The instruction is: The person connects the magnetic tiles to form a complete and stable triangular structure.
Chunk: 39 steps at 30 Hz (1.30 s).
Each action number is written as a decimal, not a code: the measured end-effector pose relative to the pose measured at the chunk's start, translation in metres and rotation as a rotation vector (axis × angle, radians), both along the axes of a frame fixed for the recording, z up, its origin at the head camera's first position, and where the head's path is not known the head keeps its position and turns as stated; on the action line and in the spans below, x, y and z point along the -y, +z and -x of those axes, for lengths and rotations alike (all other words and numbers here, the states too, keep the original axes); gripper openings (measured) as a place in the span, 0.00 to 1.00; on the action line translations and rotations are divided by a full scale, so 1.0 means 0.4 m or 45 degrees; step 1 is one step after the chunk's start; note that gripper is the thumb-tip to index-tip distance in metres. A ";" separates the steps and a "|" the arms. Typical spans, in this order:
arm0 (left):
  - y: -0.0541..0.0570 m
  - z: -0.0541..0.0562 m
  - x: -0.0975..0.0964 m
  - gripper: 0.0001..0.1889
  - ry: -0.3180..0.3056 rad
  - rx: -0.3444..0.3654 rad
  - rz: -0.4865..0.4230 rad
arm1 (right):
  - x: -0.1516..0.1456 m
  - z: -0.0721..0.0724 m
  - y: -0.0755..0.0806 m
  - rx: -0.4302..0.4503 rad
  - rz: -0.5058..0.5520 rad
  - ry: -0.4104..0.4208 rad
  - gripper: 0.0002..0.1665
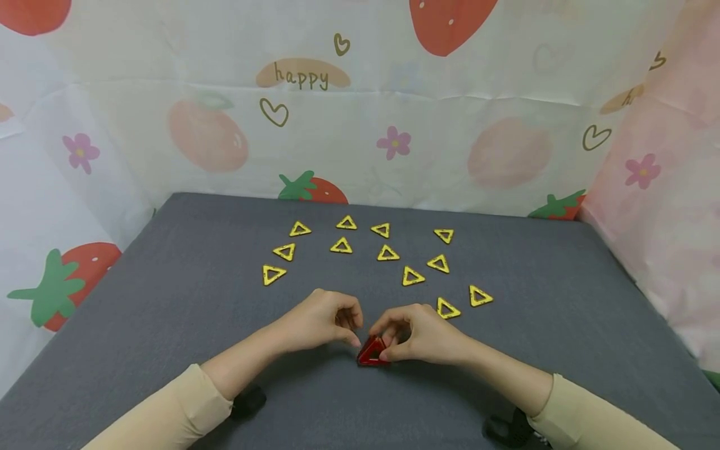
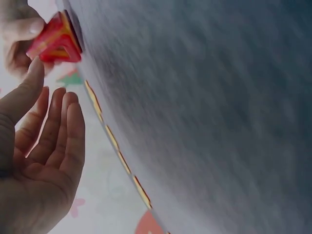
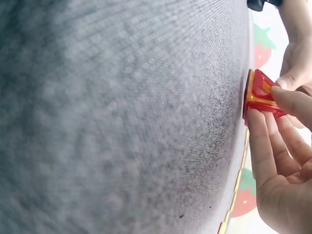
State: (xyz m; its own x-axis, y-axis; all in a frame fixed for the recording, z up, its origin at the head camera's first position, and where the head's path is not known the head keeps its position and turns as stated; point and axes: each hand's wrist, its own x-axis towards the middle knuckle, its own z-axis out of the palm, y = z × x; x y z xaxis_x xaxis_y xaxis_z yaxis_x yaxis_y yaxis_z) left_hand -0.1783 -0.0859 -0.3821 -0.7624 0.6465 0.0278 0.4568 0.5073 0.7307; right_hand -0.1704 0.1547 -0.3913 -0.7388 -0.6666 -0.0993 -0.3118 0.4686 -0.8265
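Note:
A small red pyramid of triangular tiles with cut-out centres (image 1: 365, 355) stands on the dark grey table near the front middle. My right hand (image 1: 425, 335) pinches its right side between thumb and fingers, clearest in the right wrist view, where the pyramid (image 3: 253, 103) shows red and yellow edges. To its left is my left hand (image 1: 322, 320), fingers bent loosely and nothing in its grasp. In the left wrist view that left hand (image 2: 51, 161) has its palm turned up and its thumb tip close to the pyramid (image 2: 48, 38); whether they touch I cannot tell.
Several yellow triangular tiles (image 1: 267, 275) lie flat and scattered beyond my hands, one (image 1: 441, 307) just past the right hand. The grey table (image 1: 169, 300) ends at a hanging cloth (image 1: 349, 156) printed with strawberries, which also runs along both sides.

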 end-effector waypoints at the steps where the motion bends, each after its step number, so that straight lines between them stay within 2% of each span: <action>1: 0.001 0.003 0.006 0.10 0.024 -0.006 0.005 | 0.000 0.001 0.001 -0.007 0.000 -0.005 0.16; 7: 0.001 0.022 0.045 0.10 0.162 -0.036 0.020 | -0.012 0.004 0.015 -0.044 0.011 -0.036 0.16; 13: 0.002 0.034 0.073 0.10 0.228 -0.006 0.043 | -0.059 0.022 0.037 -0.126 0.021 -0.104 0.17; 20: -0.007 0.040 0.086 0.12 0.228 -0.043 0.124 | -0.150 0.061 0.065 -0.228 -0.010 -0.290 0.19; 27: -0.014 0.039 0.093 0.12 0.200 -0.050 0.156 | -0.263 0.099 0.083 -0.329 -0.074 -0.453 0.20; 34: -0.023 0.041 0.092 0.12 0.183 -0.060 0.191 | -0.381 0.131 0.084 -0.418 -0.196 -0.616 0.23; 39: -0.026 0.042 0.091 0.13 0.184 -0.051 0.221 | -0.461 0.151 0.072 -0.435 -0.244 -0.664 0.25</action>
